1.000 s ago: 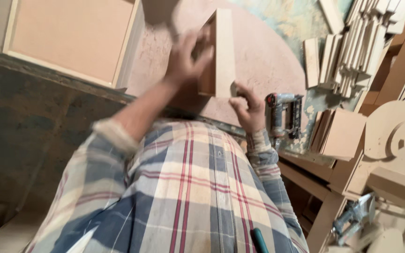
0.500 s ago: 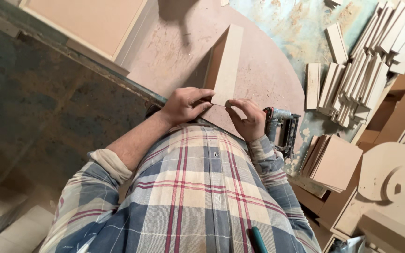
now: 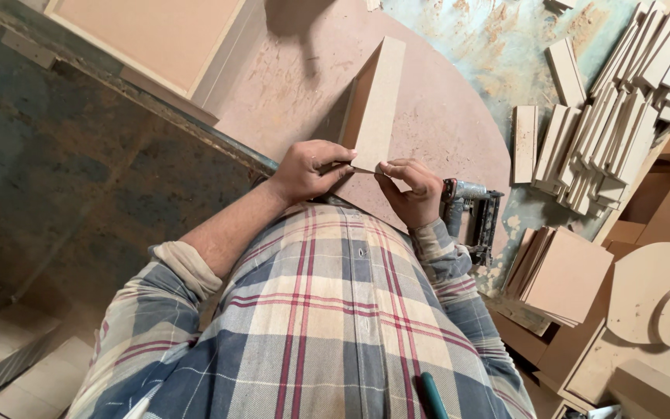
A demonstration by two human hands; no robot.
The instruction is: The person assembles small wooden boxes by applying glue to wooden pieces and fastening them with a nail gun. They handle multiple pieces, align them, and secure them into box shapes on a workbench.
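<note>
I look down over my plaid shirt at a round fibreboard tabletop (image 3: 451, 124). A long narrow fibreboard strip assembly (image 3: 378, 97), two boards set at an angle, stands on the tabletop and runs away from me. My left hand (image 3: 308, 171) grips its near end from the left, fingers curled on the edge. My right hand (image 3: 409, 190) pinches the same near end from the right. A nail gun (image 3: 471, 217) rests on the table just right of my right hand.
A framed flat panel (image 3: 149, 35) lies at the upper left by the table's edge. Many cut strips (image 3: 614, 116) are piled at the right. A stack of square boards (image 3: 564, 275) and round cut-outs (image 3: 661, 299) sit lower right. A dark floor (image 3: 63, 178) is at left.
The strip assembly was held up in both hands a second ago; now it rests lower on the tabletop, and both hands have slid to its near end.
</note>
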